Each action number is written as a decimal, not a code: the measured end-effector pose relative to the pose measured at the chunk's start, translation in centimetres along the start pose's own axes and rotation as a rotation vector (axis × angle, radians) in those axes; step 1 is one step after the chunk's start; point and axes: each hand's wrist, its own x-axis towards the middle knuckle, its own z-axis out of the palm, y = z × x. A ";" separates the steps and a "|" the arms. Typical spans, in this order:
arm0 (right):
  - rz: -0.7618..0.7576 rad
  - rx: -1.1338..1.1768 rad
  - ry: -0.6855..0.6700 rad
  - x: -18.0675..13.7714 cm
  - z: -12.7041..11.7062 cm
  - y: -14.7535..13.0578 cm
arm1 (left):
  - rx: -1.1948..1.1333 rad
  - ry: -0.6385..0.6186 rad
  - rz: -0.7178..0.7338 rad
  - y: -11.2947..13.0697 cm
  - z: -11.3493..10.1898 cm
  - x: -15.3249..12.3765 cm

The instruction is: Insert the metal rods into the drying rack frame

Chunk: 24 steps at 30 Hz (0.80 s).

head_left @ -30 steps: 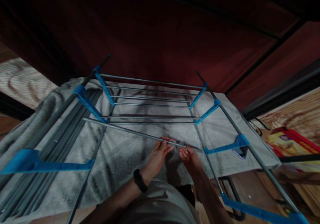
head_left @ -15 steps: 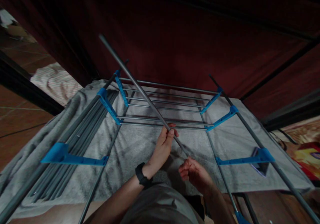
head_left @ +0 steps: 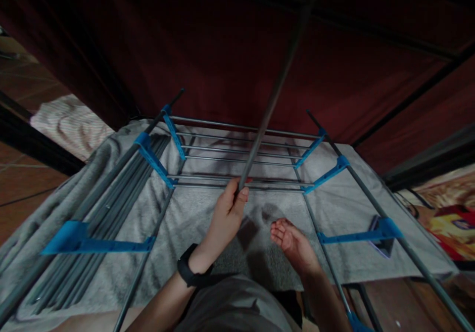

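Since the earlier frame the rod (head_left: 274, 94) has swung from a lean toward the upper left to a steep lean toward the upper right. Its top now runs out of view at the top edge. In the same interval the right hand (head_left: 290, 238) has come off the rod and dropped slightly toward the towel's near edge.

State of the left hand (head_left: 227, 212): grasping the rod near its lower end, fingers wrapped round it. A dark band (head_left: 190, 272) sits on that wrist.

State of the right hand: released, palm up, fingers loosely curled, holding nothing. It is just right of the left hand and apart from the rod.

Position of the rod: lower end over the middle of the towel (head_left: 208, 233), crossing in front of the rack (head_left: 241, 161). Whether its tip touches a rung cannot be told.

Remaining items: the rack lies flat on the towel, with grey rungs toward the far edge and 2 long side rails running toward the near corners. Blue brackets (head_left: 152, 158) sit along both rails. A bundle of spare rods (head_left: 107, 193) lies along the towel's left edge, beneath the left rail. Dark red cloth (head_left: 208, 50) hangs behind the far edge.
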 end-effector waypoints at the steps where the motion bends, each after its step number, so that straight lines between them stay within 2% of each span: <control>1: -0.017 0.002 0.005 0.0 0.1 -0.4 | 0.040 0.001 0.021 0.0 -0.1 0.0; 8: -0.219 -0.064 0.153 0.6 1.0 -2.2 | 0.181 -0.007 0.031 -2.5 -0.2 -0.2; 12: -0.306 -0.077 0.208 1.0 0.8 -2.8 | 0.373 -0.094 0.086 -4.8 -0.6 -0.7; 18: -0.339 -0.061 0.284 2.2 -0.7 -2.7 | 0.685 -0.199 0.122 -8.0 -1.5 -2.0; 24: -0.364 0.041 0.360 4.1 -3.4 -1.7 | 0.852 -0.331 0.140 -10.8 -2.4 -2.8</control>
